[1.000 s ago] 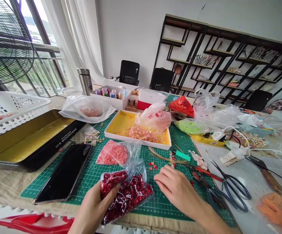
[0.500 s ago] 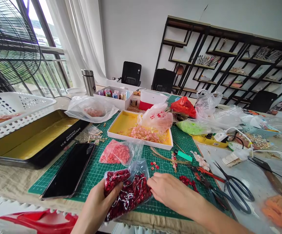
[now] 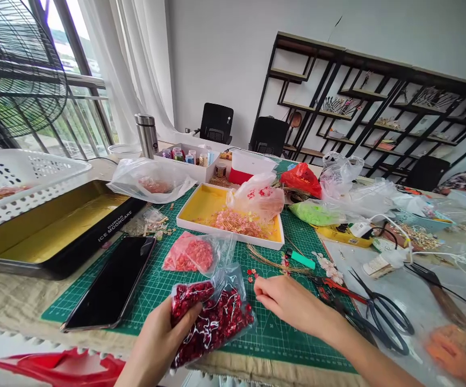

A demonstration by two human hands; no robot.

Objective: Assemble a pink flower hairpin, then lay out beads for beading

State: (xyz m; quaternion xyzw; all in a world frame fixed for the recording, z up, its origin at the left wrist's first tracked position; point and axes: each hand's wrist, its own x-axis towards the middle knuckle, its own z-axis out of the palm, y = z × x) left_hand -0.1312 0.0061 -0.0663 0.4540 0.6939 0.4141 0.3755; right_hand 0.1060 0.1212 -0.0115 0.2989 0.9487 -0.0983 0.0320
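A clear plastic bag of dark red beads or flower pieces (image 3: pixel 216 317) is gripped by my left hand (image 3: pixel 164 333), thumb on top, above the front of the green cutting mat (image 3: pixel 281 336). My right hand (image 3: pixel 283 295) is apart from the bag, to its right, with its fingers curled together; anything between them is hidden. Several small red flowers (image 3: pixel 252 275) lie at its fingertips. Just behind the held bag rests a bag of pink pieces (image 3: pixel 190 253). Thin gold wires (image 3: pixel 273 259) and a green lighter (image 3: pixel 302 259) lie beyond my right hand.
A black phone (image 3: pixel 112 282) lies on the left, beside a black tray (image 3: pixel 95 242). The white box (image 3: pixel 233 236) at the back holds pink stems. Black-handled scissors (image 3: pixel 381 312) and red-handled pliers (image 3: pixel 337 290) are on the right, with a white bottle (image 3: pixel 384 262) behind.
My right hand has moved off the bag's right edge, to the right and slightly forward. My left hand keeps its hold on the bag. The view has shifted slightly.
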